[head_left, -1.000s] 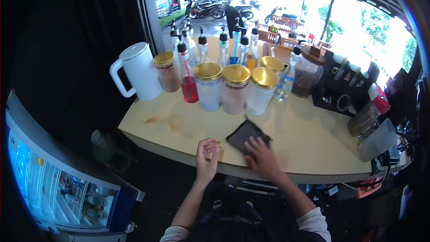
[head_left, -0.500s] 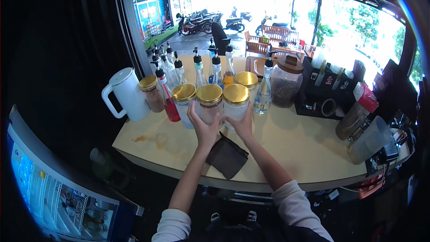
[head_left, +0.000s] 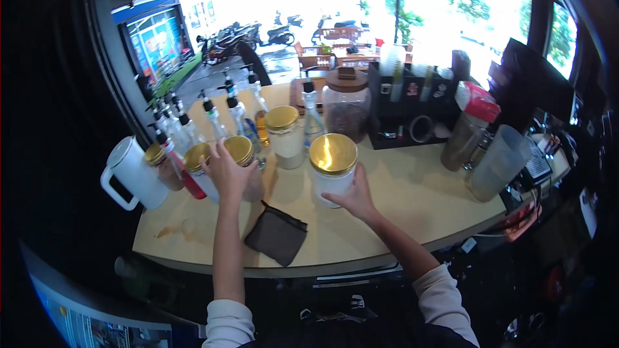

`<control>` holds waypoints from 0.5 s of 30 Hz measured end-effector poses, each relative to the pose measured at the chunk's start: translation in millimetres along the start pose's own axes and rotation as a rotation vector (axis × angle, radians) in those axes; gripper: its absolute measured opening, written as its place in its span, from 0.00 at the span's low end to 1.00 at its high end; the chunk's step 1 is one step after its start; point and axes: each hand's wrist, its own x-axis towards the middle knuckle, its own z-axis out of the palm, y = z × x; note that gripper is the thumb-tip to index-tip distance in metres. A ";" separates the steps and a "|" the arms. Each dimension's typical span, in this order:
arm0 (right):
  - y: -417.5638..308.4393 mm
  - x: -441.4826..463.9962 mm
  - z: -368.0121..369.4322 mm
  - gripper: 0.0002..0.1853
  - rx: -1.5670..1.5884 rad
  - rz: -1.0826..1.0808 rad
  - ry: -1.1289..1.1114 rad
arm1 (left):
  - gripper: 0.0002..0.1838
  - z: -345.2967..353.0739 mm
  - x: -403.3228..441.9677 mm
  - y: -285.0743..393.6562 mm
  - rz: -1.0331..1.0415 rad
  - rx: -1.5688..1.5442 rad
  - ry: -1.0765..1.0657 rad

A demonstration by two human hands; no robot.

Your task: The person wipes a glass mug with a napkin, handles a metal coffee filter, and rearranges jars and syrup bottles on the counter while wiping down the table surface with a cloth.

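My right hand (head_left: pixel 354 196) is wrapped round the lower right side of a clear jar (head_left: pixel 327 185) with a gold lid and pale contents. My left hand (head_left: pixel 231 171) grips another gold-lidded jar (head_left: pixel 239 149), thumb on its right and fingers on its left. Those fingers also reach across a neighbouring gold-lidded jar (head_left: pixel 195 155), though contact is unclear. Behind and between my hands stands a further jar (head_left: pixel 285 143) of pale contents. A folded dark cloth (head_left: pixel 277 233) lies on the counter (head_left: pixel 361 235) in front of the jars.
Left stand a white pitcher (head_left: pixel 133 174), a jar with brownish contents (head_left: pixel 169 174) and several pump bottles (head_left: pixel 213 116). Behind are a large wood-lidded jar (head_left: pixel 346 106) and a black cup organiser (head_left: pixel 406 116). A clear plastic jug (head_left: pixel 500 164) stands near the right end.
My right hand has moved its jar right and nearer me, away from the group. My left hand stays at the other jars. The view has turned right.
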 end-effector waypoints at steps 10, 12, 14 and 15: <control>92.3 18.8 -178.1 0.48 -0.285 0.070 0.481 | 0.53 -26.5 -35.4 97.4 0.165 -0.797 0.055; 106.8 23.4 -197.0 0.51 -0.344 0.122 0.490 | 0.54 -26.2 -39.2 130.6 0.195 -0.982 -0.007; 114.7 28.3 -209.5 0.51 -0.182 0.168 0.475 | 0.54 -9.3 -41.4 163.5 0.226 -0.970 -0.005; 115.2 30.4 -212.9 0.51 -0.180 0.166 0.470 | 0.54 3.6 -42.7 182.3 0.245 -1.050 -0.056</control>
